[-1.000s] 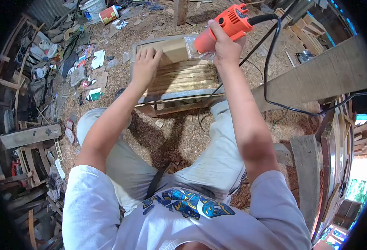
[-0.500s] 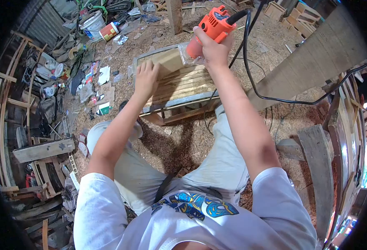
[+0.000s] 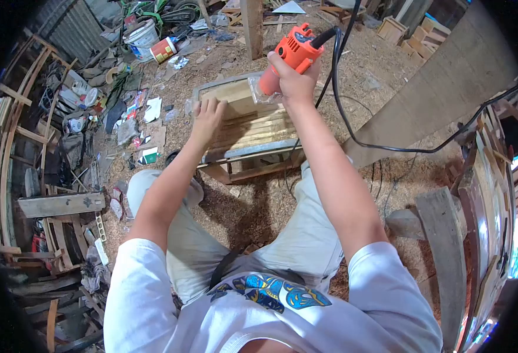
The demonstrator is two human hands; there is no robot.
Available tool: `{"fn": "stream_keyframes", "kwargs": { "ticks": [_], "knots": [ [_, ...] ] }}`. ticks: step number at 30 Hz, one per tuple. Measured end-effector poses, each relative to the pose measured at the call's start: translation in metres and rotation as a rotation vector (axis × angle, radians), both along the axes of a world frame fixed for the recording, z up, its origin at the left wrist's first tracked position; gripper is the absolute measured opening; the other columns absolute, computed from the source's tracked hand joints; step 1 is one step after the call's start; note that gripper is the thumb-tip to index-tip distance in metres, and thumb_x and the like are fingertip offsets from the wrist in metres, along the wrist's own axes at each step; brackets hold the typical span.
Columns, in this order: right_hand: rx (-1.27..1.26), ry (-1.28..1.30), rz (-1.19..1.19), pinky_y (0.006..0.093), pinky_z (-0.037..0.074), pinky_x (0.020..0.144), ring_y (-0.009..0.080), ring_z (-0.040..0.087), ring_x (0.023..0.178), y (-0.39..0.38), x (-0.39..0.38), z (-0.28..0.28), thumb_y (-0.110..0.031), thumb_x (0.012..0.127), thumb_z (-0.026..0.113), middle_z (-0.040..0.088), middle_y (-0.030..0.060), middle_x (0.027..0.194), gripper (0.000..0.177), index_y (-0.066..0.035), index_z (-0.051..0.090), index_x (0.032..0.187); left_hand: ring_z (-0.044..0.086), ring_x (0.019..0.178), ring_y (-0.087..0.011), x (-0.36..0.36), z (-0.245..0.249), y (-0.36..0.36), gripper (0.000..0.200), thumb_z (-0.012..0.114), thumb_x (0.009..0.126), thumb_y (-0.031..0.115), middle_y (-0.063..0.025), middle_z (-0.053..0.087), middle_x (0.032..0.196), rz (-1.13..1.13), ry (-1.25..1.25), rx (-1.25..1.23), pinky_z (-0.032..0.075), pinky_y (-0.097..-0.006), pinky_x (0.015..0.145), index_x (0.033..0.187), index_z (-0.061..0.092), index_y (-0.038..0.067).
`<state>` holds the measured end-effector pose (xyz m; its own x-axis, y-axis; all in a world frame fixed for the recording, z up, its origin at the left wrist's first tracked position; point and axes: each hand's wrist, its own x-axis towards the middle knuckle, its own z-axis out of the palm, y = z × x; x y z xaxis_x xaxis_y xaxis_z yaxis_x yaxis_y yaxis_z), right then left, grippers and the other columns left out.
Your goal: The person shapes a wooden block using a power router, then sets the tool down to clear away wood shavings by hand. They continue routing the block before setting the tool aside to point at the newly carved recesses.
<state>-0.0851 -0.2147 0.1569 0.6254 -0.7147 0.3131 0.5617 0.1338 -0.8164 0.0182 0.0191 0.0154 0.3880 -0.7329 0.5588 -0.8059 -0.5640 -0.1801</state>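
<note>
My right hand (image 3: 298,82) is wrapped round the body of an orange trim router (image 3: 289,57), whose clear base (image 3: 261,92) shows at its lower left end. The tool is tilted, with its black cord leaving the top. Beneath it a pale wooden board (image 3: 244,101) lies on a low slatted wooden bench (image 3: 253,130). Bent over the board's left end are the fingers of my left hand (image 3: 208,119), holding it. The router's base is close over the board; whether they touch cannot be made out, and the bit is hidden.
A black cord (image 3: 353,126) loops down on the right past a slanting plank (image 3: 435,88). Behind the bench rises a wooden post (image 3: 252,29). A white bucket (image 3: 142,40) and scattered litter lie at left. Curved timber (image 3: 442,235) stands at right. Shavings cover the ground.
My right hand has brought the router left and slightly toward me over the board. My left hand stays at the board's left end. The view has shifted a little.
</note>
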Motion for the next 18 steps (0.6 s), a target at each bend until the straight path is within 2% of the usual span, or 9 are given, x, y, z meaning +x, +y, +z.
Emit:
{"fn": "stream_keyframes", "kwargs": {
  "ticks": [3, 7, 9, 10, 13, 14, 17, 18],
  "knots": [
    [0.034, 0.002, 0.018, 0.0353, 0.058, 0.083, 0.0160, 0.070, 0.093, 0.001, 0.001, -0.003, -0.010, 0.081, 0.091, 0.071, 0.0033, 0.108, 0.049, -0.007, 0.062, 0.120, 0.053, 0.115, -0.0340, -0.009, 0.005, -0.011, 0.052, 0.069, 0.083, 0.014, -0.0130, 0.056, 0.116, -0.003, 0.022, -0.030, 0.038, -0.0475, 0.103, 0.133, 0.057, 0.009],
    [-0.014, -0.025, 0.019, 0.0347, 0.058, 0.083, 0.0157, 0.070, 0.091, 0.000, 0.000, 0.002, -0.010, 0.082, 0.090, 0.071, 0.0032, 0.107, 0.047, -0.007, 0.062, 0.120, 0.053, 0.113, -0.0369, 0.000, 0.019, -0.021, 0.059, 0.078, 0.078, 0.020, -0.0155, 0.056, 0.115, 0.049, 0.187, -0.013, 0.041, -0.0490, 0.100, 0.132, 0.057, 0.005],
    [0.005, -0.050, 0.047, 0.0347, 0.058, 0.082, 0.0156, 0.070, 0.090, 0.003, -0.006, 0.006, -0.009, 0.082, 0.090, 0.071, 0.0033, 0.107, 0.048, -0.008, 0.061, 0.120, 0.055, 0.111, -0.0412, 0.008, 0.022, -0.022, 0.060, 0.086, 0.076, 0.025, -0.0179, 0.058, 0.113, 0.113, 0.407, -0.369, 0.045, -0.0511, 0.098, 0.126, 0.060, 0.001],
    [0.000, -0.049, 0.055, 0.0347, 0.058, 0.082, 0.0156, 0.070, 0.090, 0.003, -0.007, 0.007, -0.009, 0.082, 0.090, 0.071, 0.0033, 0.107, 0.048, -0.008, 0.061, 0.120, 0.055, 0.111, -0.0412, 0.015, 0.023, -0.019, 0.060, 0.086, 0.076, 0.025, -0.0179, 0.058, 0.113, 0.121, 0.406, -0.376, 0.045, -0.0511, 0.098, 0.126, 0.060, 0.001],
    [0.006, 0.005, 0.061, 0.0347, 0.058, 0.080, 0.0156, 0.069, 0.089, -0.001, -0.007, 0.007, -0.007, 0.081, 0.090, 0.070, 0.0032, 0.106, 0.051, -0.007, 0.060, 0.121, 0.068, 0.111, -0.0248, 0.034, 0.031, 0.006, 0.065, 0.086, 0.090, 0.043, -0.0148, 0.074, 0.122, 0.147, 1.241, -0.413, 0.052, -0.0385, 0.098, 0.133, 0.068, -0.002],
    [-0.002, -0.001, 0.046, 0.0358, 0.058, 0.080, 0.0160, 0.069, 0.089, -0.004, -0.005, 0.006, -0.006, 0.080, 0.090, 0.069, 0.0035, 0.106, 0.050, -0.008, 0.059, 0.119, 0.068, 0.110, -0.0177, 0.036, 0.035, 0.015, 0.066, 0.078, 0.096, 0.050, -0.0118, 0.076, 0.121, 0.120, 1.274, -0.287, 0.053, -0.0342, 0.096, 0.136, 0.069, -0.002],
    [-0.023, -0.009, 0.024, 0.0360, 0.058, 0.080, 0.0159, 0.068, 0.089, -0.009, -0.002, 0.002, -0.006, 0.079, 0.090, 0.068, 0.0031, 0.106, 0.051, -0.009, 0.057, 0.118, 0.068, 0.106, -0.0172, 0.045, 0.027, 0.026, 0.064, 0.071, 0.099, 0.055, -0.0107, 0.076, 0.115, 0.273, 1.412, -0.214, 0.053, -0.0337, 0.094, 0.133, 0.072, 0.000],
    [-0.003, -0.022, 0.007, 0.0359, 0.058, 0.080, 0.0158, 0.068, 0.089, -0.008, -0.007, 0.006, -0.006, 0.079, 0.090, 0.068, 0.0027, 0.106, 0.051, -0.009, 0.057, 0.118, 0.071, 0.110, -0.0255, 0.053, 0.022, 0.028, 0.063, 0.064, 0.102, 0.058, -0.0179, 0.077, 0.117, 0.345, 1.394, -0.043, 0.053, -0.0384, 0.097, 0.136, 0.072, 0.005]
  ]
}}
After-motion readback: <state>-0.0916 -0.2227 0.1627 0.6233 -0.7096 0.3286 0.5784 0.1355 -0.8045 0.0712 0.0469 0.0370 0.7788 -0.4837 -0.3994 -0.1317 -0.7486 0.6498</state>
